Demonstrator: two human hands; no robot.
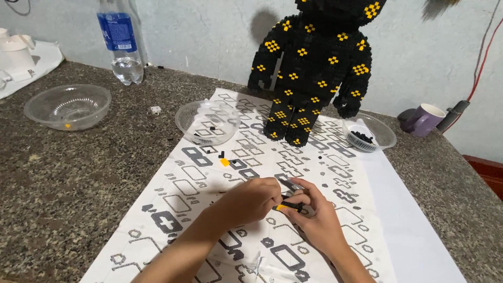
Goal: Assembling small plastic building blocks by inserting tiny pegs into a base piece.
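your left hand [250, 199] and right hand [317, 217] meet over the printed white paper sheet [209, 178] on the speckled stone worktop [63, 178], fingers pinched narrow on 1 small black-and-yellow plastic brick strip [288, 206]. likely light, rigid, slippery; grip its ends. clear plastic water bottle with blue label band [119, 39] stands back left. black-and-yellow brick bear figure [314, 68] behind.

We see the left hand [251, 199] and right hand [317, 217] meeting over a printed sheet [183, 183], pinching between them a small black-and-yellow brick piece [288, 207]. Behind stands a black brick bear [314, 68] with yellow spots, flanked by a clear bowl [207, 121] and a second bowl [369, 132] holding black bricks. A loose yellow brick [225, 162] lies on the sheet.
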